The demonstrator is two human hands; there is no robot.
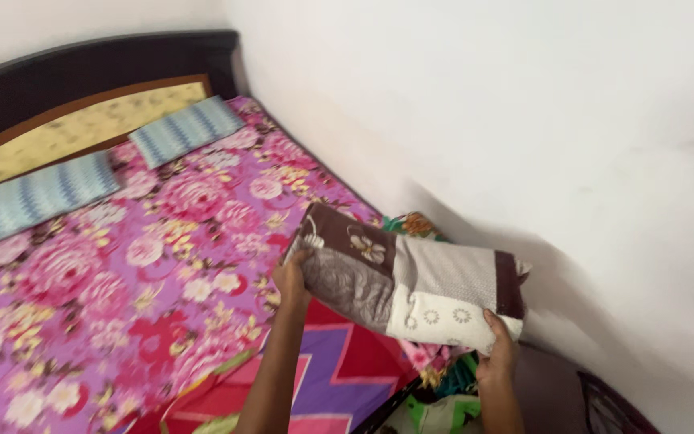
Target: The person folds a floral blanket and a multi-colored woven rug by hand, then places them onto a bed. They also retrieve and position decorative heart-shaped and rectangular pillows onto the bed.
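Note:
A folded blanket (411, 277) in brown, grey and cream patches with flower prints is held up over the right edge of the bed. My left hand (291, 280) grips its left end, thumb on top. My right hand (498, 347) holds its lower right corner from below. Under the blanket lies a red and purple zigzag cloth (339, 374) spread on the bed's near corner.
The bed (162, 265) has a pink and purple flowered sheet, two blue striped pillows (46, 193) (185, 128) and a dark headboard (82, 72). A white wall (524, 120) runs close along the right. Colourful clothes (443, 394) are piled beside the bed; a dark object (604, 402) is at bottom right.

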